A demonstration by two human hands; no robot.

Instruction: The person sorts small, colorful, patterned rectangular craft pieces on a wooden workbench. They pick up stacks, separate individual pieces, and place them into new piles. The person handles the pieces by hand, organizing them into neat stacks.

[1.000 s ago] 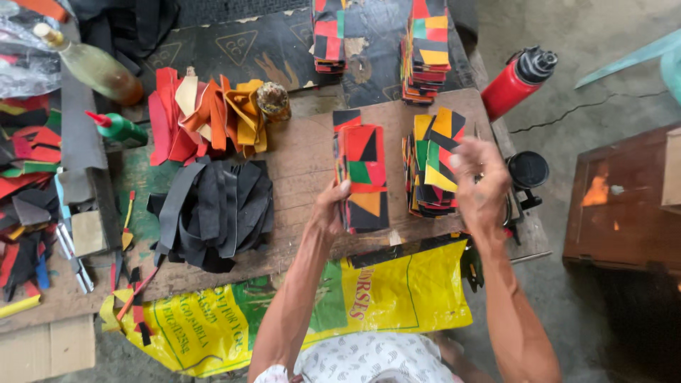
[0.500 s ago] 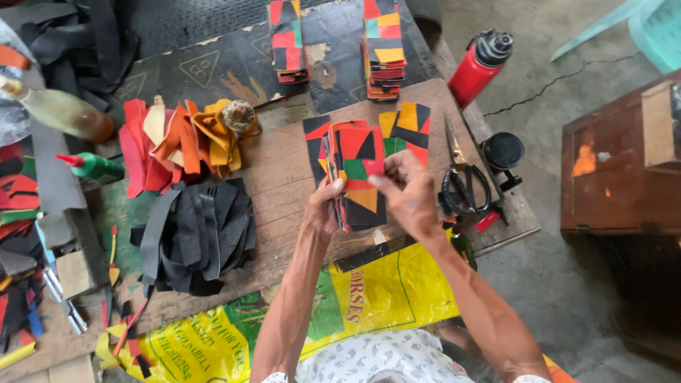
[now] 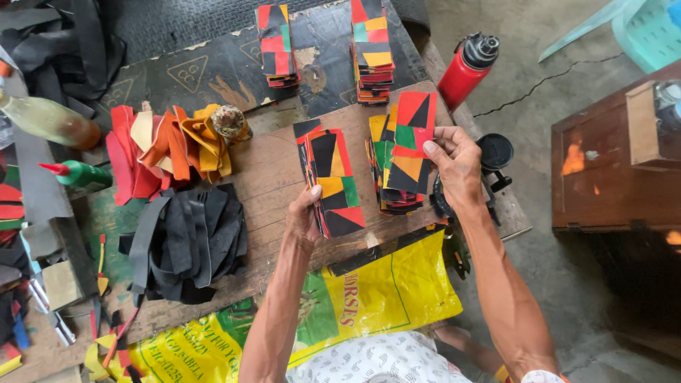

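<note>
My left hand [image 3: 306, 213] grips a stack of patchwork panels [image 3: 332, 181] in red, black, yellow and green, held over the wooden board [image 3: 262, 181]. My right hand [image 3: 455, 167] holds a single patchwork panel [image 3: 410, 142] by its right edge, above a pile of the same panels [image 3: 386, 188] lying on the board. Both forearms reach up from the bottom of the view.
Two more panel stacks [image 3: 277, 42] [image 3: 372, 46] sit at the back on a dark mat. Red, orange and yellow strips [image 3: 163, 149] and a heap of black straps [image 3: 188, 241] lie to the left. A red bottle [image 3: 464, 67], glue bottles [image 3: 74, 174] and a yellow sack [image 3: 369, 305] surround the board.
My right hand has lifted one panel off the stack in my left hand and carried it right, over the pile. The camera has shifted slightly.
</note>
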